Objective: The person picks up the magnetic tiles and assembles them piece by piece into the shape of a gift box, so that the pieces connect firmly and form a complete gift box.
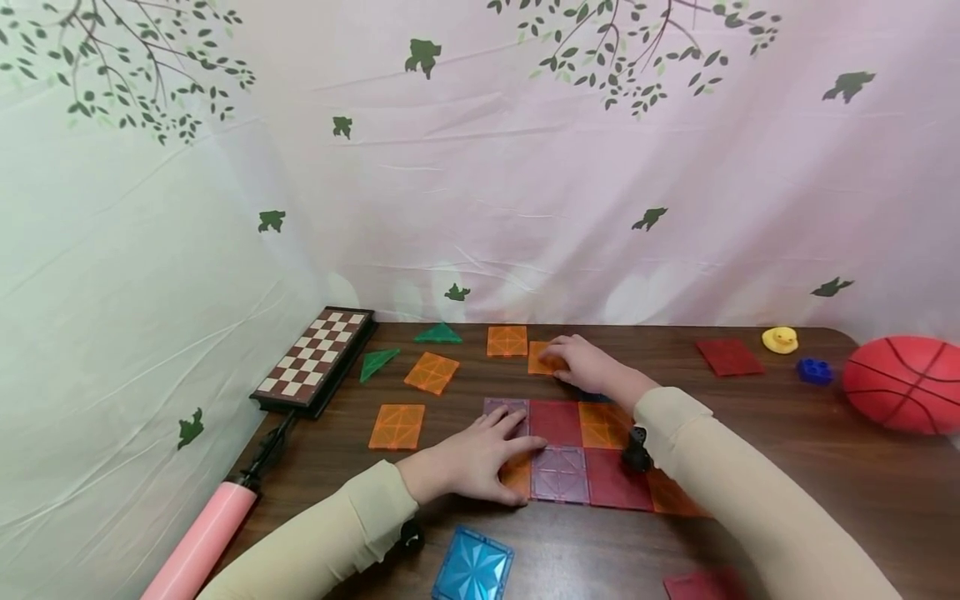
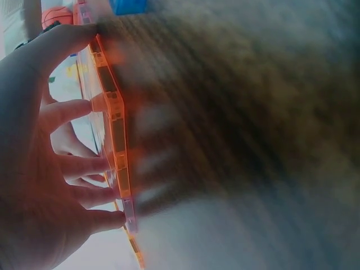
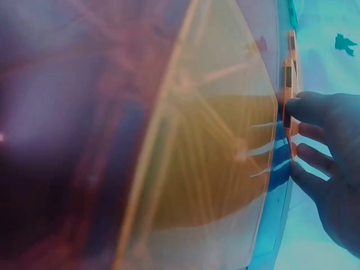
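Note:
A block of square magnetic tiles lies on the table, with purple, red and orange squares edge to edge, such as a red tile [image 1: 556,423] and a purple tile [image 1: 559,475]. My left hand [image 1: 487,454] rests on the block's left end with fingers spread, over a purple and an orange tile [image 2: 117,132]. Beyond the block, my right hand [image 1: 588,365] grips an orange square tile [image 1: 539,358] by its edge. In the right wrist view, thumb and fingers are at the rim of that tile [image 3: 288,95]. A dark blue piece [image 1: 595,397] is mostly hidden under the right wrist.
Loose orange tiles [image 1: 432,372] and green triangles [image 1: 438,333] lie back left, beside a chessboard [image 1: 313,353] and a pink pump [image 1: 201,542]. Blue tiles [image 1: 474,565] lie in front. At right are red tiles [image 1: 729,357], a rubber duck [image 1: 780,339], a blue brick [image 1: 815,371] and a ball [image 1: 903,385].

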Tool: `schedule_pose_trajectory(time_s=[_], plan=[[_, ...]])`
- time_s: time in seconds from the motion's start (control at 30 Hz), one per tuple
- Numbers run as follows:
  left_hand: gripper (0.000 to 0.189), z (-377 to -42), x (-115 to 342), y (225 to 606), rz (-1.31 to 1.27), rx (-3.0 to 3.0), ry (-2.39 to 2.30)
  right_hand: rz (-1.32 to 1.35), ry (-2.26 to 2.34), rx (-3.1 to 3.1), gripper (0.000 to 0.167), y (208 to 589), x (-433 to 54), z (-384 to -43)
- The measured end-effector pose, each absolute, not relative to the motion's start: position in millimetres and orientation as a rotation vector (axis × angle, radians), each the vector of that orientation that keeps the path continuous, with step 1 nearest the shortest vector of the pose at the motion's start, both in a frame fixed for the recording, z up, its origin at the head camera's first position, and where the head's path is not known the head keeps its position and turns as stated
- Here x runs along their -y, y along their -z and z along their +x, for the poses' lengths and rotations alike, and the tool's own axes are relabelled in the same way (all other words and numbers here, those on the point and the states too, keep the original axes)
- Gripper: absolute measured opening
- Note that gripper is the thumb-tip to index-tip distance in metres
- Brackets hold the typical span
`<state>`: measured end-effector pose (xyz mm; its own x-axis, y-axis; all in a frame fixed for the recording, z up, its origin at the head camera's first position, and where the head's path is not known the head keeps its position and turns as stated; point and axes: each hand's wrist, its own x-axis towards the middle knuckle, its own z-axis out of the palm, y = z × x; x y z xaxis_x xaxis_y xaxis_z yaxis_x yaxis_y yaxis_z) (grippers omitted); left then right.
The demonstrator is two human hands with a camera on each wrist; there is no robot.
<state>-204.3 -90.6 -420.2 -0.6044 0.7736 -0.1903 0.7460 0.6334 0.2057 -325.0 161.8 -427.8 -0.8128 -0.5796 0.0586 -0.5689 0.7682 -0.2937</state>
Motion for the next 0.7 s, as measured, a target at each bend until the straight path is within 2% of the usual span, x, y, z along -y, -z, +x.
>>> schedule_pose_trajectory(time_s=[0.7], plan=[[0.077, -205.4, 90.7, 423.8, 1.229, -2.610, -0.145, -1.166, 0.492, -2.823, 0.031, 427.3, -176.3, -284.2]])
